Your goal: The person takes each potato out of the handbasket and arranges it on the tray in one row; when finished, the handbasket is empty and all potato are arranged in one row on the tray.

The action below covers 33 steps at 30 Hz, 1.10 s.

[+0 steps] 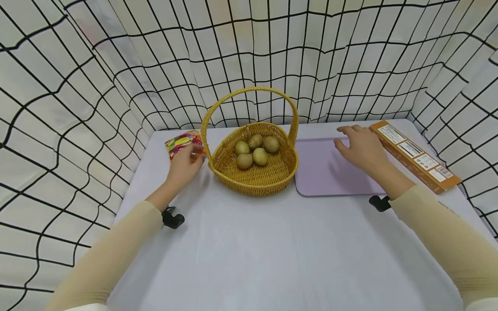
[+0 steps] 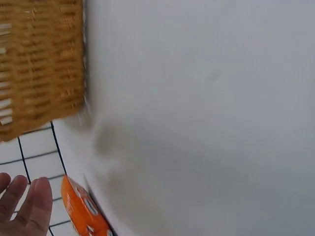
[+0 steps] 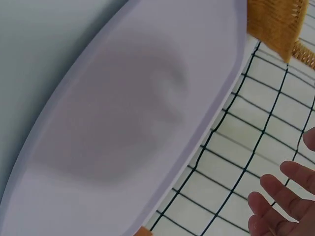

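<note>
Two free hands, one on each side of a basket of round fruit
From here I see the left hand [image 1: 186,162] beside the bright packet [image 1: 180,140], its fingers loosely bent around nothing; the right hand [image 1: 362,147] hovers over the lilac tray [image 1: 315,168] with fingers spread and likewise nothing in them, and the orange-brown box [image 1: 416,157] lies aslant just past it; between the hands, on the white table [image 1: 272,246], stands the yellow woven basket [image 1: 256,190], handle up, five greenish-brown fruits [image 1: 260,156] clustered inside, its right side close against the tray
</note>
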Available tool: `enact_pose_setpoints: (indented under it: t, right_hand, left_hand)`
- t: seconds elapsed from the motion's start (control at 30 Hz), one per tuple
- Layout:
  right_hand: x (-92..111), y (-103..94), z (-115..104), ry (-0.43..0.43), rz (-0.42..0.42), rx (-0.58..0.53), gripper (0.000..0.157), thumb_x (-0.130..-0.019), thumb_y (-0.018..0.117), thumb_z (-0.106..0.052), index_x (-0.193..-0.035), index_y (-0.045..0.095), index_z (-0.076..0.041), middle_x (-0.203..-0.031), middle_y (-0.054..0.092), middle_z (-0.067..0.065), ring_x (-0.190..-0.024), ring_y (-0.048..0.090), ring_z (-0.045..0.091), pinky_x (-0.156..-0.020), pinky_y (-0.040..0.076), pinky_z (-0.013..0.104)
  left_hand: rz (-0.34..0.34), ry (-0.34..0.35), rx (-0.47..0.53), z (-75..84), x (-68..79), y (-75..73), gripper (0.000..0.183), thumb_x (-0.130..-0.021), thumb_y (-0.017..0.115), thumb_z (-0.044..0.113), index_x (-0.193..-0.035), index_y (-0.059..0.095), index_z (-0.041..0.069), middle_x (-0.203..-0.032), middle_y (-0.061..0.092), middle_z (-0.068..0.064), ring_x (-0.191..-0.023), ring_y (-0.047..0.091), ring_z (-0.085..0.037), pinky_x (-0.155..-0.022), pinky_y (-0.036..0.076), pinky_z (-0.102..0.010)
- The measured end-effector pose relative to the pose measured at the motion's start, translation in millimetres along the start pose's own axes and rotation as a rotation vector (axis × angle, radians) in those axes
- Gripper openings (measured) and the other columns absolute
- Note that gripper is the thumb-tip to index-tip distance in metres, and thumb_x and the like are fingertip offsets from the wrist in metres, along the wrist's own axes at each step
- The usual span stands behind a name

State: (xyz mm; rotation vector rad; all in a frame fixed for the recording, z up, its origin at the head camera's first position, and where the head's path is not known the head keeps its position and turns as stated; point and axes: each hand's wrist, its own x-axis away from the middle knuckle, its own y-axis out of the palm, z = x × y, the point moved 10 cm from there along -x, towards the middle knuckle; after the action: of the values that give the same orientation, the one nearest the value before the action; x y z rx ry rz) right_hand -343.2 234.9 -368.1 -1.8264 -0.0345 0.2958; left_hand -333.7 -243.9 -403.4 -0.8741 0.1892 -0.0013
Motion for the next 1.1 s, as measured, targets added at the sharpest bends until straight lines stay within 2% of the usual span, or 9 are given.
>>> enact_pose_setpoints:
  t: [0.1,0.2,0.37,0.5,0.67,0.8,0.93,1.1]
  right_hand:
    - [4.5,-1.6,-11.5,-0.008,-0.005,-0.021,0.049,-0.105,0.051,-0.039,-0.142,0.060,-0.007,-0.141,0.059,0.026,-0.126,0.055,0.050,-0.099,0.049,0.067]
    - [7.7,-2.7,-23.2,-0.022,-0.010,-0.048,0.048,-0.104,0.051,-0.039,-0.141,0.060,-0.008,-0.139,0.061,0.024,-0.122,0.058,0.047,-0.093,0.052,0.065]
    - [11.3,-2.0,-40.1,-0.038,-0.036,-0.091,0.048,-0.104,0.052,-0.038,-0.141,0.060,-0.008,-0.135,0.063,0.021,-0.116,0.062,0.040,-0.089,0.055,0.060]
    - [12.7,0.3,-56.2,-0.065,-0.062,-0.108,0.047,-0.104,0.052,-0.039,-0.140,0.060,-0.009,-0.134,0.064,0.019,-0.117,0.063,0.039,-0.091,0.056,0.059]
    - [12.7,2.7,-75.6,-0.104,-0.068,-0.132,0.043,-0.103,0.055,-0.038,-0.134,0.065,-0.009,-0.129,0.068,0.015,-0.114,0.065,0.037,-0.092,0.057,0.056]
    - [13.0,5.9,-89.7,-0.131,-0.080,-0.157,0.042,-0.103,0.057,-0.038,-0.131,0.067,-0.009,-0.128,0.069,0.014,-0.114,0.066,0.035,-0.095,0.057,0.054]
    - [13.0,9.8,-102.9,-0.150,-0.101,-0.170,0.041,-0.103,0.058,-0.038,-0.132,0.067,-0.011,-0.126,0.070,0.012,-0.111,0.068,0.033,-0.092,0.059,0.052]
    - [10.6,12.8,-116.3,-0.153,-0.131,-0.195,0.041,-0.102,0.058,-0.038,-0.133,0.066,-0.012,-0.125,0.070,0.011,-0.106,0.069,0.031,-0.088,0.060,0.049]
  left_hand:
    - [-0.048,-0.077,0.108,1.2,9.8,6.8,0.036,-0.105,0.054,0.025,-0.136,0.058,0.007,-0.128,0.068,-0.015,-0.108,0.068,-0.032,-0.076,0.063,-0.032]
    - [-0.101,-0.150,0.216,4.0,19.4,14.1,0.042,-0.106,0.050,0.027,-0.143,0.051,0.007,-0.138,0.061,-0.016,-0.113,0.066,-0.034,-0.069,0.064,-0.026]
    - [-0.139,-0.221,0.374,15.1,26.5,23.3,0.053,-0.108,0.040,0.025,-0.158,0.035,0.009,-0.160,0.042,-0.015,-0.133,0.055,-0.036,-0.080,0.066,-0.033]
    - [-0.167,-0.286,0.449,18.6,31.6,30.1,0.058,-0.106,0.034,0.025,-0.161,0.028,0.010,-0.163,0.035,-0.015,-0.142,0.047,-0.037,-0.089,0.064,-0.043]
    - [-0.198,-0.304,0.505,24.7,35.2,35.8,0.058,-0.106,0.038,0.025,-0.161,0.027,0.009,-0.164,0.033,-0.015,-0.144,0.045,-0.037,-0.095,0.061,-0.050]
    - [-0.214,-0.317,0.538,25.8,34.8,39.9,0.059,-0.107,0.045,0.022,-0.160,0.025,0.008,-0.164,0.032,-0.017,-0.144,0.045,-0.038,-0.093,0.062,-0.047]
    - [-0.241,-0.339,0.591,24.2,34.4,42.7,0.064,-0.106,0.050,0.016,-0.162,0.021,0.007,-0.164,0.028,-0.020,-0.143,0.046,-0.040,-0.093,0.062,-0.042]
    - [-0.275,-0.380,0.664,20.4,34.3,46.1,0.066,-0.105,0.053,0.012,-0.162,0.020,0.005,-0.165,0.026,-0.021,-0.143,0.045,-0.041,-0.098,0.059,-0.042]
